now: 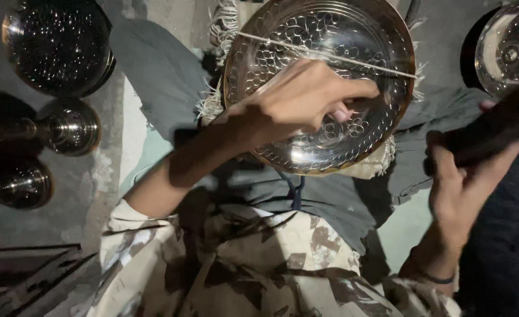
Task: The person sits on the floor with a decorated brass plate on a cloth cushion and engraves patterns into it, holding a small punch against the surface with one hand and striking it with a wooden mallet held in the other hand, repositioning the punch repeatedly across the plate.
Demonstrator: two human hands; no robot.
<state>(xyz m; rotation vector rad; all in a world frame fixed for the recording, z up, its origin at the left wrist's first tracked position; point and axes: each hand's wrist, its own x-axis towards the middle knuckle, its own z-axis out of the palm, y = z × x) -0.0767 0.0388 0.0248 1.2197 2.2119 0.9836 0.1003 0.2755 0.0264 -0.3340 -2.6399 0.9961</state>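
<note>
Now, from the head camera, the left hand (306,103) is curled in a loose fist over the round hammered metal plate (353,41), its fingertips seemingly pinching something small against the dimpled face; the right hand (467,182) is wrapped around a dark tool handle (494,126) at the right edge. Judging by this, the work goes best if the plate stays steady on the grey cloth (165,76) while the tool meets one spot squarely; the plate lies far centre, shiny, golden-rimmed, patterned with rounded dents, a thin pale stick (283,46) across it.
</note>
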